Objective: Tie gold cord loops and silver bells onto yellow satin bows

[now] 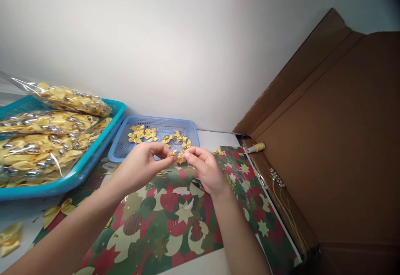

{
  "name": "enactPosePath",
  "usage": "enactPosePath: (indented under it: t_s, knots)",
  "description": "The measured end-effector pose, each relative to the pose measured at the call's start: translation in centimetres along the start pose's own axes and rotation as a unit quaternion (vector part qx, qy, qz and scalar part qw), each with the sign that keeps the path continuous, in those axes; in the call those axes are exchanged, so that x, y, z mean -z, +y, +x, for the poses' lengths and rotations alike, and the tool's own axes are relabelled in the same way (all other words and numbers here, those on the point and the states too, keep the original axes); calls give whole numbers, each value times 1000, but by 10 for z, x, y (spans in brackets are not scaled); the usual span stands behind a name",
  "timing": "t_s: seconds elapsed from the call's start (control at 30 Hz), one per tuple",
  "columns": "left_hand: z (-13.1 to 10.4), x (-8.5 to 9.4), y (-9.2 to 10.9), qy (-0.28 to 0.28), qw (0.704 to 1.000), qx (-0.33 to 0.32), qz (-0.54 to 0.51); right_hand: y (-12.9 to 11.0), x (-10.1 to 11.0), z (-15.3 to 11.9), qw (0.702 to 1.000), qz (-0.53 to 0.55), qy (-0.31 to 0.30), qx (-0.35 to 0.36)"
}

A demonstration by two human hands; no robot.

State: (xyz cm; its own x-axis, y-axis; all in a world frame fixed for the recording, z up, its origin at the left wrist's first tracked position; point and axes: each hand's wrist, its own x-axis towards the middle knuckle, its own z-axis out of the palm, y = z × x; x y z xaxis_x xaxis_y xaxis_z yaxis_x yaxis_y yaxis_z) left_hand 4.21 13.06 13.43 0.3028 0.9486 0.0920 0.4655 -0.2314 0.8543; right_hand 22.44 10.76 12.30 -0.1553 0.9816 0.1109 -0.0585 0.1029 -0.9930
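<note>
My left hand [151,160] and my right hand [204,166] meet over the front edge of the blue basket [153,118]. Each has thumb and forefinger pinched together. Between the fingertips is a small gold ribbon bow [180,156], partly hidden, with thin gold strands by the left fingers. Behind the hands, several gold bows [150,134] lie in the blue basket, some of them in a ring on its right side. Thin gold strips [161,175] rest on the patterned sheet [184,212] below my left hand.
On the left, a teal basket [120,110] holds clear bags [46,141] of gold bows with silver beads. Loose bows [58,211] lie near my left forearm. A cardboard panel [337,141] stands on the right, with a yellow spool [256,147] and silver beads on gold cords [277,178] along its base.
</note>
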Motion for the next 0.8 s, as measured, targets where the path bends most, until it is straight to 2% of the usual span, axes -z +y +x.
enactPosePath:
  t_s: [0.2, 0.3, 0.43, 0.5, 0.63, 0.7, 0.8]
  knots:
    - [11, 2, -15, 51, 998, 38, 18, -23, 16, -12, 996, 25, -35, 74]
    - [14, 1, -18, 56, 997, 54, 6, -31, 24, -16, 995, 23, -9, 93]
    - [14, 1, -16, 35, 997, 70, -25, -33, 28, -17, 993, 41, 24, 107]
    - [13, 1, -15, 36, 997, 68, -10, -33, 28, -17, 993, 52, 33, 105]
    - [11, 1, -14, 105, 991, 32, 73, -37, 27, -18, 996, 4, 47, 80]
    - [12, 1, -15, 143, 985, 21, 96, -41, 26, -21, 997, -48, 26, 58]
    - [14, 2, -19, 178, 980, 26, 84, -43, 23, -27, 982, -158, -97, 42]
